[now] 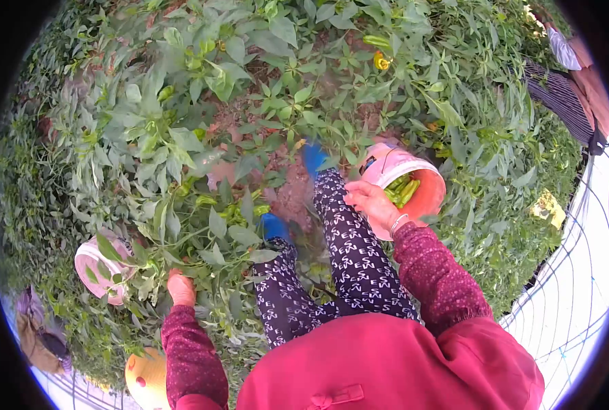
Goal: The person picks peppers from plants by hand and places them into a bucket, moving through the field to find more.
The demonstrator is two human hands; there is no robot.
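My right hand (pixel 372 205) is at the near rim of a pink bucket (pixel 428 198) that holds several green peppers (pixel 403 190), and its fingers curl over the rim. My left hand (pixel 180 288) reaches down into the leafy pepper plants (pixel 202 225) at the lower left, with its fingers hidden among the leaves. A yellow pepper (pixel 382 61) hangs on a plant further ahead. My legs in dark patterned trousers (pixel 349 253) and blue shoes (pixel 312 157) stand between the plants.
A second pink bucket (pixel 96 268) sits among the leaves at left. A yellow hat (pixel 146 376) and a brown bag (pixel 34 335) lie at lower left. Wire fencing (pixel 571 287) runs along the right. Another person's striped clothing (pixel 560 96) shows at upper right.
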